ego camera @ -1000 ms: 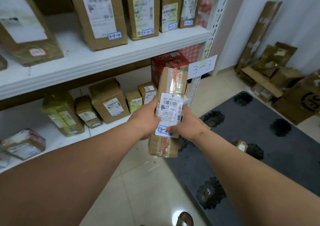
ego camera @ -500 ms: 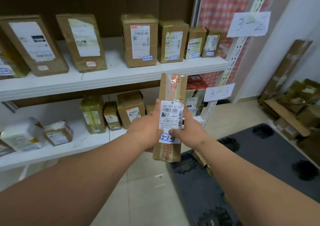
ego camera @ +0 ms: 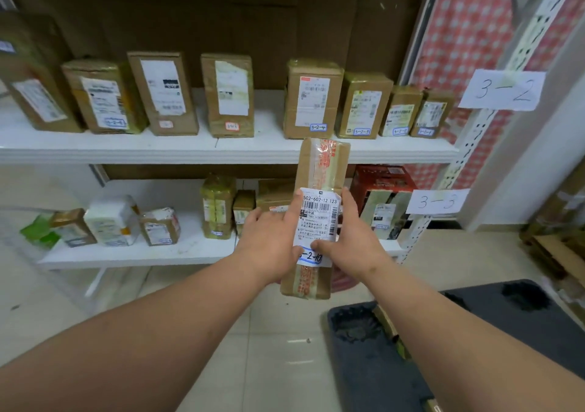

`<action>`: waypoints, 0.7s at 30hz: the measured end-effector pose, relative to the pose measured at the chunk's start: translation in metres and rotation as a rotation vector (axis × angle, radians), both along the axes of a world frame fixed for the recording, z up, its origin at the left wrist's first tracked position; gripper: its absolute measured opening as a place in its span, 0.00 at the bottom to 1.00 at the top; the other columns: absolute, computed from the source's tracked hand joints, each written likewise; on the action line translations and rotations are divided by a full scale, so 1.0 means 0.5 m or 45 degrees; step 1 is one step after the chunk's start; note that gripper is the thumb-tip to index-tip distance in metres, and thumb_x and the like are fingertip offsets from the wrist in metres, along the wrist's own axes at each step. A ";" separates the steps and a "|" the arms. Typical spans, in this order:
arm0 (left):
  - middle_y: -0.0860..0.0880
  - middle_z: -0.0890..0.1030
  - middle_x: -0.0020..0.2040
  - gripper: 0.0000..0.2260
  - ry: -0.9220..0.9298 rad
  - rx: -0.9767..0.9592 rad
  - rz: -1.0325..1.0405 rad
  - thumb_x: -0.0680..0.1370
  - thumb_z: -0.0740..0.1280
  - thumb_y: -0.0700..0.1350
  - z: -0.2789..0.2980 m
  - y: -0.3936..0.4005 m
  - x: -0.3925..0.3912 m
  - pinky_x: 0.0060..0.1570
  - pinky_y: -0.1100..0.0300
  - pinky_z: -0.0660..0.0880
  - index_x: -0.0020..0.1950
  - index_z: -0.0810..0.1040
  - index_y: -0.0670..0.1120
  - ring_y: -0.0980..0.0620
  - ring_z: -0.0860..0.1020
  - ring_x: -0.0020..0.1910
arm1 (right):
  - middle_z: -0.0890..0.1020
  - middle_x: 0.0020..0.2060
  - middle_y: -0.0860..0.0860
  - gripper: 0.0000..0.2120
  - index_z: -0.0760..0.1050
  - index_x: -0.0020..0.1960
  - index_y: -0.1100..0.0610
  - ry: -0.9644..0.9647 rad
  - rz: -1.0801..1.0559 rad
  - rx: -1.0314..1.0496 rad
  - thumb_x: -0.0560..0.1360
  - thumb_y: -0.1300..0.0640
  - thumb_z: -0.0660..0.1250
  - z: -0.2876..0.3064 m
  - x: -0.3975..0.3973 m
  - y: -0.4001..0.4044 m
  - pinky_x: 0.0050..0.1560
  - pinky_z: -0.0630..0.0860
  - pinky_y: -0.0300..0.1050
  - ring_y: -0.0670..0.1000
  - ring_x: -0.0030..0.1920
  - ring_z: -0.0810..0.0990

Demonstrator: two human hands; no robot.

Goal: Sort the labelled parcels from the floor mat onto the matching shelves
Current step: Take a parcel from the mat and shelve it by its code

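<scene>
Both hands hold a long, narrow cardboard parcel (ego camera: 319, 218) upright in the air in front of the shelving, its top edge overlapping the front lip of the upper shelf (ego camera: 158, 152). The left hand (ego camera: 269, 237) grips its left edge, thumb laid up along the shipping label, and the right hand (ego camera: 354, 240) grips the right edge, thumb pressing the handwritten tag that reads "-2-10". A paper sign (ego camera: 503, 90) marked "3-2" hangs on the white upright post (ego camera: 474, 133) at that upper shelf's level. The shelf carries a row of upright brown boxes along its length, among them one tagged "3-2-4" (ego camera: 311, 98), just behind and above the parcel's top, and smaller ones (ego camera: 402, 111) crowded toward the post. A wider gap shows between two middle boxes. Below, a second sign (ego camera: 437, 201) reading "3-3" marks the lower shelf (ego camera: 133, 255), which holds small packets and a red carton (ego camera: 380, 183). The dark floor mat (ego camera: 474, 348) lies at lower right.
</scene>
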State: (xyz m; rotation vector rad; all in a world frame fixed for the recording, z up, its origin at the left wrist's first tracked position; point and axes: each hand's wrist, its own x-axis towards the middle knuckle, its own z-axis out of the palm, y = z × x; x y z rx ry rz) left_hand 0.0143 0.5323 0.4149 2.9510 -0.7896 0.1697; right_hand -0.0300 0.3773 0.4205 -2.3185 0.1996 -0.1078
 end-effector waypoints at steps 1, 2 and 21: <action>0.47 0.77 0.65 0.44 0.007 -0.010 0.025 0.78 0.65 0.56 0.004 0.016 -0.001 0.73 0.46 0.58 0.79 0.35 0.49 0.44 0.72 0.65 | 0.78 0.63 0.44 0.53 0.41 0.77 0.39 0.009 0.019 -0.013 0.69 0.57 0.77 0.007 0.004 0.014 0.59 0.77 0.53 0.51 0.60 0.79; 0.47 0.77 0.65 0.44 0.012 -0.031 0.045 0.78 0.65 0.56 0.007 0.033 0.000 0.74 0.45 0.57 0.79 0.35 0.49 0.44 0.72 0.66 | 0.78 0.63 0.45 0.53 0.41 0.77 0.40 0.009 0.037 -0.027 0.70 0.57 0.77 0.013 0.007 0.029 0.58 0.77 0.51 0.51 0.60 0.79; 0.52 0.76 0.69 0.43 0.040 -0.275 0.328 0.77 0.67 0.51 0.049 0.541 0.127 0.75 0.45 0.58 0.80 0.38 0.51 0.49 0.74 0.66 | 0.77 0.67 0.49 0.44 0.39 0.79 0.47 0.049 0.250 -0.039 0.78 0.59 0.68 0.087 0.160 0.526 0.57 0.75 0.48 0.53 0.63 0.78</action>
